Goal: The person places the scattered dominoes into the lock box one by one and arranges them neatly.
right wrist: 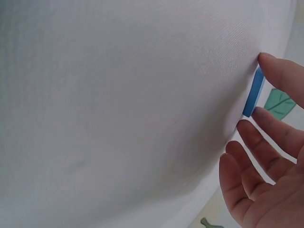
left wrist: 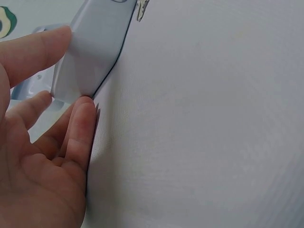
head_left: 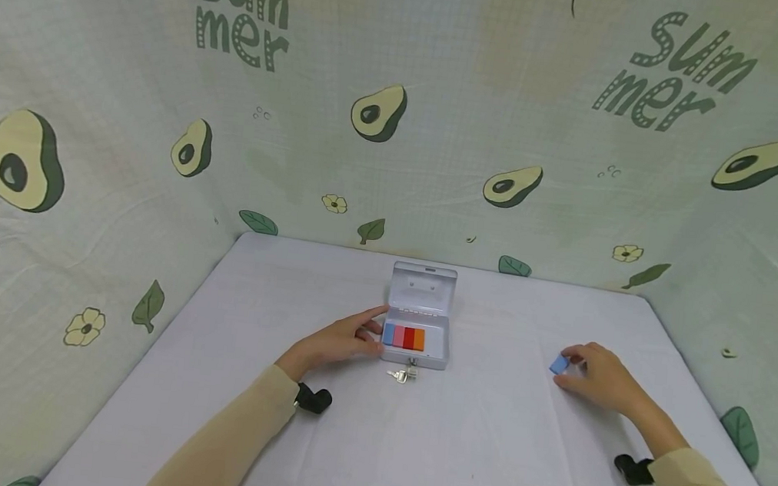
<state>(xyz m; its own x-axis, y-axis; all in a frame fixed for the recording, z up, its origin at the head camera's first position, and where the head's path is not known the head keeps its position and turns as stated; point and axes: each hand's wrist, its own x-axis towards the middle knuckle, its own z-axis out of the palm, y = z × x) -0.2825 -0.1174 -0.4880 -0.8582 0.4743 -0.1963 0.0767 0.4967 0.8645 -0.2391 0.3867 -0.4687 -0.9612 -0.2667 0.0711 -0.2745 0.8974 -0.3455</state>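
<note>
A small pale grey cash box (head_left: 437, 346) stands on the table with its lid (head_left: 421, 294) raised. Inside lies a row of coloured blocks: blue (head_left: 389, 334), pink (head_left: 398, 336), red (head_left: 409, 338) and orange (head_left: 419, 340). My left hand (head_left: 339, 340) touches the box's left side, index finger stretched toward the hinge and thumb near the front corner. In the left wrist view those fingertips rest against the box wall (left wrist: 90, 57). Well to the right, my right hand (head_left: 596, 377) pinches a blue block (head_left: 560, 364) between thumb and index finger, at the table surface.
Keys (head_left: 400, 375) hang at the lock on the box's front and lie on the table. A white cloth covers the table (head_left: 483, 436). Fabric walls (head_left: 448, 47) printed with avocados and leaves enclose the back and both sides.
</note>
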